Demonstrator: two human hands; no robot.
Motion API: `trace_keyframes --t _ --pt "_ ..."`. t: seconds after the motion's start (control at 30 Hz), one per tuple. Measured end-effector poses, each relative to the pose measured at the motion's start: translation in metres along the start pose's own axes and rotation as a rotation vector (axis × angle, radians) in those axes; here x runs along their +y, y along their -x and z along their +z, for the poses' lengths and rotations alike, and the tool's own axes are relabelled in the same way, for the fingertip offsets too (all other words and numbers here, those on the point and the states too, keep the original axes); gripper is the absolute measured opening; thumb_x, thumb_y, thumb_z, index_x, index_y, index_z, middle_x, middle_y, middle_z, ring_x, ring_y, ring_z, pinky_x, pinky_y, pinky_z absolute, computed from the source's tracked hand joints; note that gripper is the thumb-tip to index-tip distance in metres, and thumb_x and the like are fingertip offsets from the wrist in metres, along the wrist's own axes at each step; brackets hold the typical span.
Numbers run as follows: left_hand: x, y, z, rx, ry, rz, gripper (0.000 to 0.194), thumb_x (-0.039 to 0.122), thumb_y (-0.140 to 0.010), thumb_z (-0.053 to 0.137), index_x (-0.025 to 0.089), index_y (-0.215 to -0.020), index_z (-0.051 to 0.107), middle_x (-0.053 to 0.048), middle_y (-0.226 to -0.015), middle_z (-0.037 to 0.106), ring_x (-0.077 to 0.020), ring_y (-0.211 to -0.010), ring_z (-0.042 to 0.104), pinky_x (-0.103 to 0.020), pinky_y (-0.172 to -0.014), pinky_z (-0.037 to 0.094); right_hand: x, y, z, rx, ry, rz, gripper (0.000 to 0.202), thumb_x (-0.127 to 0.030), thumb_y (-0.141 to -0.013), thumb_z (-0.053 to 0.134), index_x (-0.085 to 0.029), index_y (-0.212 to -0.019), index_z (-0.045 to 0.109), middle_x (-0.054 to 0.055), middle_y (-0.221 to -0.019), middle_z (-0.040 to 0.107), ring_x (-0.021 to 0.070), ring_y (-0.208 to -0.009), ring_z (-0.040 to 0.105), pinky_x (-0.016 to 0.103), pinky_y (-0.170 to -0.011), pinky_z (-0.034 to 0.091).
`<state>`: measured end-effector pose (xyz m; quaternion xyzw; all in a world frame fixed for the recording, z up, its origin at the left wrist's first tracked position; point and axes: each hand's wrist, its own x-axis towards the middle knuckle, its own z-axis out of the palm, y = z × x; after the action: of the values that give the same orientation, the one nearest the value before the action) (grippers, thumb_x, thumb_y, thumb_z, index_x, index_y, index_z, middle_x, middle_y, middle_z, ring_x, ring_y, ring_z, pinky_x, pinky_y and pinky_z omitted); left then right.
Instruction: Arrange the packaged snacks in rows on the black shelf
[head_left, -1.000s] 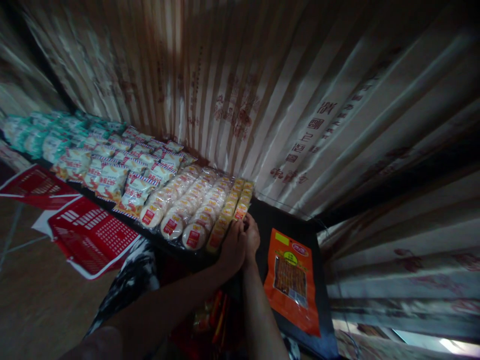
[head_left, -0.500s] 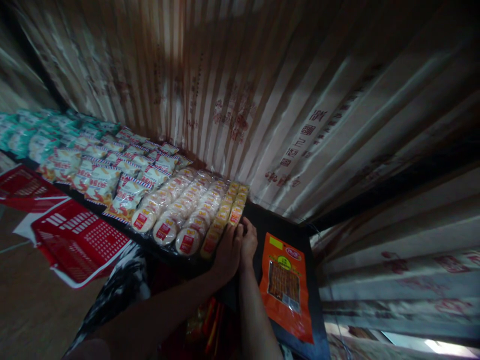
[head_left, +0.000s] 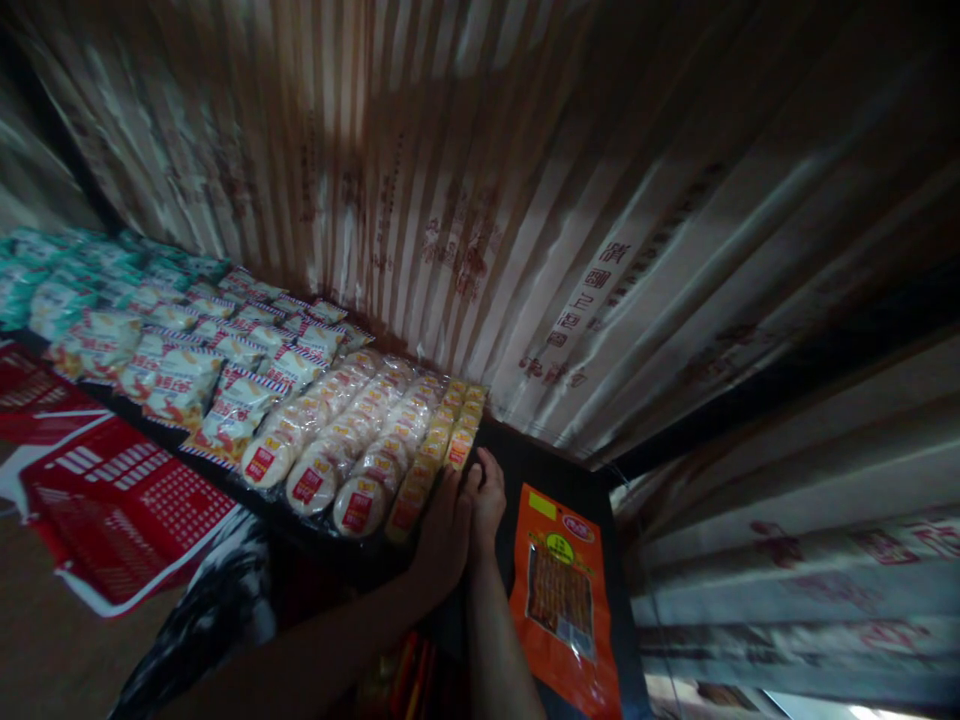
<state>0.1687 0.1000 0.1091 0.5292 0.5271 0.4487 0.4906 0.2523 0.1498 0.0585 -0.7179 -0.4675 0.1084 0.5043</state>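
Note:
My left hand [head_left: 447,530] rests against the near end of a row of yellow-wrapped round snacks [head_left: 457,445]. Pressed beside it is my right hand [head_left: 487,495], its fingers curled near the same row. What either hand grips, if anything, is hidden. Left of the yellow rows stand clear-wrapped rows of pale round cakes [head_left: 360,505] with red labels. An orange packet [head_left: 562,600] with a window lies flat on the black shelf [head_left: 517,450], to the right of my right hand.
White snack bags [head_left: 232,410] and green bags [head_left: 64,300] fill the shelf's left part. Red baskets [head_left: 127,490] are at the lower left. Pleated printed sheeting [head_left: 450,230] hangs behind the shelf, with a dark bar at the right.
The view has shifted, so the shelf goods appear slightly lower and further left. Both hands stay together beside the yellow row; my right hand's fingers are a little more visible.

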Motion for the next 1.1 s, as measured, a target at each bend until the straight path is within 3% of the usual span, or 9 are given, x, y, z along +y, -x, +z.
trace_keyframes --t 0.1,0.37,0.6,0.83,1.1 --pt "-0.005 0.002 0.001 -0.039 -0.019 0.001 0.044 0.027 -0.088 0.033 0.015 -0.127 0.048 -0.010 -0.139 0.042 -0.0183 -0.131 0.034 -0.034 -0.113 0.020 0.005 -0.007 0.003 0.005 0.006 0.002 0.051 -0.035 -0.078 0.033 -0.009 -0.114 0.058 0.016 -0.122 0.056 0.0219 -0.115 0.050 0.039 -0.100 0.036" --pt "-0.001 -0.009 0.007 -0.055 0.070 0.028 0.044 0.029 -0.089 0.031 0.014 -0.125 0.049 -0.009 -0.140 0.041 -0.0176 -0.132 0.033 -0.034 -0.114 0.017 0.009 -0.012 0.007 -0.181 -0.127 0.076 0.054 -0.036 -0.078 0.033 -0.016 -0.125 0.051 0.009 -0.120 0.060 0.0197 -0.109 0.055 0.037 -0.096 0.040" --pt "-0.012 -0.009 0.010 -0.022 0.044 0.062 0.046 0.032 -0.088 0.033 0.015 -0.129 0.046 -0.009 -0.141 0.039 -0.0188 -0.131 0.034 -0.034 -0.113 0.020 0.010 -0.021 0.010 -0.077 -0.056 0.082 0.053 -0.029 -0.077 0.036 -0.015 -0.126 0.050 0.009 -0.125 0.056 0.0188 -0.114 0.052 0.035 -0.098 0.039" --pt "-0.011 -0.009 0.010 -0.001 0.023 0.059 0.048 0.032 -0.088 0.033 0.011 -0.129 0.045 -0.012 -0.141 0.039 -0.0212 -0.132 0.033 -0.036 -0.114 0.020 0.007 -0.031 0.016 -0.166 -0.049 0.063 0.056 -0.026 -0.075 0.036 -0.017 -0.129 0.047 0.007 -0.124 0.058 0.0169 -0.112 0.053 0.032 -0.098 0.039" --pt "-0.009 -0.007 0.009 -0.003 0.017 0.034 0.051 0.034 -0.087 0.031 0.013 -0.133 0.042 -0.008 -0.144 0.034 -0.0203 -0.133 0.030 -0.033 -0.114 0.018 0.007 -0.035 0.019 -0.118 -0.035 0.101 0.057 -0.028 -0.076 0.036 -0.018 -0.132 0.044 0.008 -0.123 0.058 0.0186 -0.109 0.055 0.034 -0.094 0.042"
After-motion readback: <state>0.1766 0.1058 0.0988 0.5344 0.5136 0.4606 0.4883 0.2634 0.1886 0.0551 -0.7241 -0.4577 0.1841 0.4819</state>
